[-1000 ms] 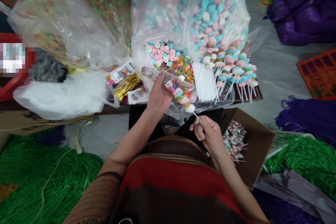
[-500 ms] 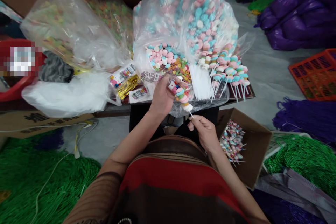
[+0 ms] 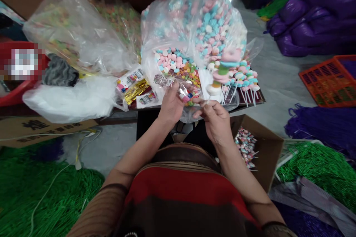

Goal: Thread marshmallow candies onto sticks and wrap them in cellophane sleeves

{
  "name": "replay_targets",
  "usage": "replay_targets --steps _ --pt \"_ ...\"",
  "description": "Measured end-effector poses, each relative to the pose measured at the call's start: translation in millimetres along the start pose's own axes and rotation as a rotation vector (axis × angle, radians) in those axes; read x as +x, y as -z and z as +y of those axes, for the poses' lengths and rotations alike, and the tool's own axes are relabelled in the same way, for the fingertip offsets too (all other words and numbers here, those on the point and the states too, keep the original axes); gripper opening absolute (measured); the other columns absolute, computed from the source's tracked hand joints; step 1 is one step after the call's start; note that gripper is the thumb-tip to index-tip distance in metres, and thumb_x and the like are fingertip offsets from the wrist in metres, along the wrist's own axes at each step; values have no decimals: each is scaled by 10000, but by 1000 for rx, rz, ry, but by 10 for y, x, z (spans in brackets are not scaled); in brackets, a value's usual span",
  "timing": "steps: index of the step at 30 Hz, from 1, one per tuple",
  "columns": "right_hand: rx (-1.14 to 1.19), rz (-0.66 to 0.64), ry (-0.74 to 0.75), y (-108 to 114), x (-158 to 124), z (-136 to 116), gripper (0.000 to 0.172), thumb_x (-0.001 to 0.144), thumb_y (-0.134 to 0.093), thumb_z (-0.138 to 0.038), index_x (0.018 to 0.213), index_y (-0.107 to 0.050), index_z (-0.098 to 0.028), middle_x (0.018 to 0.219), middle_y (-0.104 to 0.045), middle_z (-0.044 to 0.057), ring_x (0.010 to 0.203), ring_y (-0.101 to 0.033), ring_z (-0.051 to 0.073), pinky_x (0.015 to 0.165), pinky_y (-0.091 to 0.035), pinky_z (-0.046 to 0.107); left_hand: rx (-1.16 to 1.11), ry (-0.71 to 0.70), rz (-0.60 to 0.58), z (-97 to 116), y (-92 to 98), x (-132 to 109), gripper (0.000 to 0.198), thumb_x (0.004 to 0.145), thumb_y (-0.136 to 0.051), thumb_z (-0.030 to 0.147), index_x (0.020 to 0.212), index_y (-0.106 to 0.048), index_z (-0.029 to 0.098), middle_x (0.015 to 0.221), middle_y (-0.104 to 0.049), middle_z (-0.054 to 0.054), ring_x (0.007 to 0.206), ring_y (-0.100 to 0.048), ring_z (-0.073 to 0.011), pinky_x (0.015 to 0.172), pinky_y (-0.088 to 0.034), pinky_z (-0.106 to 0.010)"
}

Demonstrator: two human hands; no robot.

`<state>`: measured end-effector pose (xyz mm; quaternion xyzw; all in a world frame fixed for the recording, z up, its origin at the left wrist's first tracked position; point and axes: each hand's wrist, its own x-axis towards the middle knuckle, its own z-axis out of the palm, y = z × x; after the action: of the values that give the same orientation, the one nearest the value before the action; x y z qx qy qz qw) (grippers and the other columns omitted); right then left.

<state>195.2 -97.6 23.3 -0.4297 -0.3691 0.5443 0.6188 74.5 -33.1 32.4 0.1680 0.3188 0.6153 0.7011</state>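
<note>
My left hand [image 3: 171, 105] has its fingers closed on a small clear candy bag [image 3: 184, 93] with colourful printing. In my right hand [image 3: 217, 119], thumb and fingers pinch the lower end of a candy skewer [image 3: 222, 72], a stack of pink, blue, green and white soft pieces, blurred by motion. It stands nearly upright, apart from the bag. Just beyond the hands lie loose marshmallow pieces [image 3: 170, 60] and gummy rings [image 3: 189, 72]. Finished skewers [image 3: 241, 76] rest in a heap to the right, their white sticks pointing toward me.
Large clear sacks of marshmallows [image 3: 169, 18] and gummies [image 3: 80, 33] stand at the back. Printed packets [image 3: 130, 77] and gold twist ties [image 3: 136, 92] lie to the left. A cardboard box [image 3: 268, 155] holding wrapped skewers [image 3: 246, 144] is below right, near an orange crate [image 3: 333, 81].
My right hand has risen and swung the skewer up and right, away from the bag in my left hand. The left hand has barely moved.
</note>
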Motion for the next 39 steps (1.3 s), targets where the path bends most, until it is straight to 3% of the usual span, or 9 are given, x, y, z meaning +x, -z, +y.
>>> replay_targets --steps 4,10,14,17,22,26,30,34,39 --pt "-50 -3 -23 -181 59 118 298 854 -753 -528 887 -712 -234 1033 -798 5 552 -619 73 633 -561 266 42 4 8 -46 63 9 195 1001 -554 350 904 -673 230 812 -738 0 831 -724 -139 773 -599 -259" --pt "-36 99 19 -123 95 234 245 834 -790 -483 857 -741 -243 973 -773 -22 597 -649 73 564 -536 221 -8 -56 29 -39 104 140 175 973 -606 352 847 -641 236 790 -712 -6 802 -694 -141 821 -595 -297" --pt "-10 69 -53 -139 119 281 281 836 -780 -508 846 -708 -237 855 -759 -25 584 -650 92 584 -559 249 35 28 10 -65 152 176 230 981 -582 414 871 -661 229 829 -723 -20 676 -653 -120 606 -552 -247" --pt "17 6 -130 -197 149 327 333 834 -760 -562 871 -674 -242 659 -697 -44 599 -668 123 612 -577 267 97 164 -60 -113 195 131 313 980 -550 526 949 -673 240 780 -717 1 431 -483 -57 368 -369 -200" --pt "78 -31 -246 -190 231 382 390 764 -811 -582 843 -647 -237 598 -653 -65 502 -623 109 494 -522 228 141 213 -23 -157 208 82 295 940 -617 532 1032 -636 252 647 -651 57 288 -339 -21 293 -268 -175" --pt "29 38 -268 -71 286 378 414 749 -822 -586 832 -639 -224 549 -610 -81 444 -591 98 441 -480 208 44 105 -9 -82 206 183 253 1014 -500 367 943 -673 197 815 -746 -29 581 -674 -115 570 -565 -246" --pt "-37 77 -223 3 327 351 398 785 -799 -582 840 -640 -221 551 -602 -76 475 -627 111 450 -488 209 18 45 52 -36 236 280 161 996 -555 305 987 -690 219 890 -772 -25 941 -754 -176 922 -583 -335" --pt "-5 13 -215 9 342 332 392 777 -815 -565 824 -632 -223 650 -638 -69 496 -660 103 430 -477 191 120 54 76 -118 275 301 138 974 -596 281 935 -704 205 942 -787 -38 1125 -726 -212 1005 -563 -381" --pt "41 -104 -333 30 331 354 438 769 -805 -606 820 -594 -225 626 -589 -78 469 -660 117 367 -425 185 183 71 85 -188 314 312 147 948 -648 299 865 -720 201 892 -788 -36 1076 -744 -206 928 -597 -346"
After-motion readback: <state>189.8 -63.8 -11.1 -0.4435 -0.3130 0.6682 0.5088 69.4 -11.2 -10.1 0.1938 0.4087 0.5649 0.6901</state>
